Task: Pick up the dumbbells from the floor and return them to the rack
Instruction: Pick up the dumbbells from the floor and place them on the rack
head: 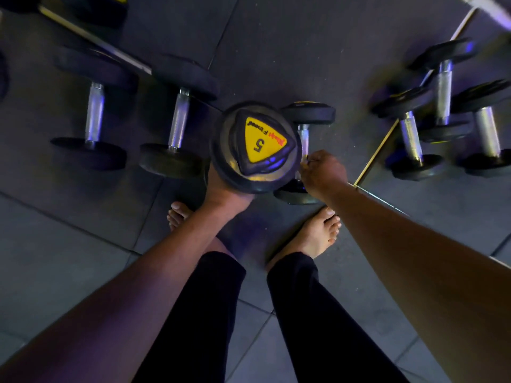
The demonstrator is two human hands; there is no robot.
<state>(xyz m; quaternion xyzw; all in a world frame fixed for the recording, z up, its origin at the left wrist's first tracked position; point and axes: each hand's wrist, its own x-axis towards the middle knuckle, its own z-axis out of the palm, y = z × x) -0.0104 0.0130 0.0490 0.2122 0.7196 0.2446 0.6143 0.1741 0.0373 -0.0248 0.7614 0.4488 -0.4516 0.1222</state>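
Left hand (221,186) grips 5 dumbbell (255,146); right hand (322,172) grasps floor dumbbell (304,139).

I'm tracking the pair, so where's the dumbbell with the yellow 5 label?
In the head view, the black dumbbell with the yellow 5 label is centre frame, held end-up by the left hand, beside the right hand.

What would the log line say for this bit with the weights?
left hand: holds lifted dumbbell marked 5 | right hand: grips handle of dumbbell on floor | rack: not seen
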